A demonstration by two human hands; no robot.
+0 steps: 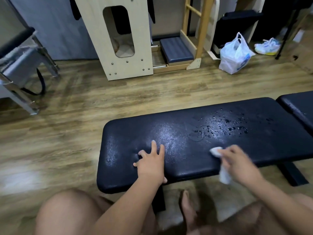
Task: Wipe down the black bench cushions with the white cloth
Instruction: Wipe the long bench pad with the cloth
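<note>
- R hand [237, 160]: fingers curled round the cloth [216, 151], gripping it and pressing it onto the cushion [186, 133] near its front edge. The hand is motion-blurred, so prob. mid-stroke.
- L hand [149, 162]: flat, fingers spread, holds nothing. It presses on the cushion's left part, and the vinyl dents by the fingertips. Judged reason: it braces the body and steadies the table while the R hand wipes.
- Hands are well apart, both on the same cushion, L to the left and R to the right.
- Cloth: a white wad sticks out past the R fingers, and a loose tail hangs off the front edge below the hand. Its long axis runs from the wad back toward the person. Bunched like this it gives a firm pad, though only a small area touches the cushion.
- Cushion: long axis runs left-right across the view, right end angled a bit further away. The surface is glossy w/ a damp sheen in the middle.
- Droplets [225, 124] sit on the right-centre part, just beyond the cloth, so that area looks not yet wiped. Next strokes likely need to go away from the person and to the right.
- 2nd cushion [298, 106]: just beside the right end w/ a narrow gap between. Only partly in view, so can't tell if it's wiped.
- Beyond: wood floor [67, 133] and a white bag [234, 55] at the far wall.
</note>
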